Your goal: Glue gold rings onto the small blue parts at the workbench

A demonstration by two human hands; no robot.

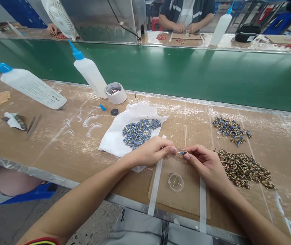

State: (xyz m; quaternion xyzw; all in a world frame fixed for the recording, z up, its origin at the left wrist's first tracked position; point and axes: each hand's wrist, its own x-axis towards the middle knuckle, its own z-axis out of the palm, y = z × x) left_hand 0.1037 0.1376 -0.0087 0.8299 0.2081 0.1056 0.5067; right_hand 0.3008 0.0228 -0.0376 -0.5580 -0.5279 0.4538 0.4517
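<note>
My left hand (152,151) and my right hand (204,163) meet over a taped cardboard pad (183,200), fingertips pinched together on one tiny blue part (182,152). Left of my hands, a white cloth (114,137) carries a heap of blue and yellow parts (140,131). To the right lie a small pile of blue parts (230,129) and a larger pile of brown parts (244,168). A small clear dish (176,182) sits on the pad just below my hands.
Two white squeeze bottles with blue nozzles, one upright (90,76) and one lying (31,86), plus a tape roll (115,93), stand at the back left. A green conveyor belt (186,73) runs behind the bench. Another person (186,15) works across it.
</note>
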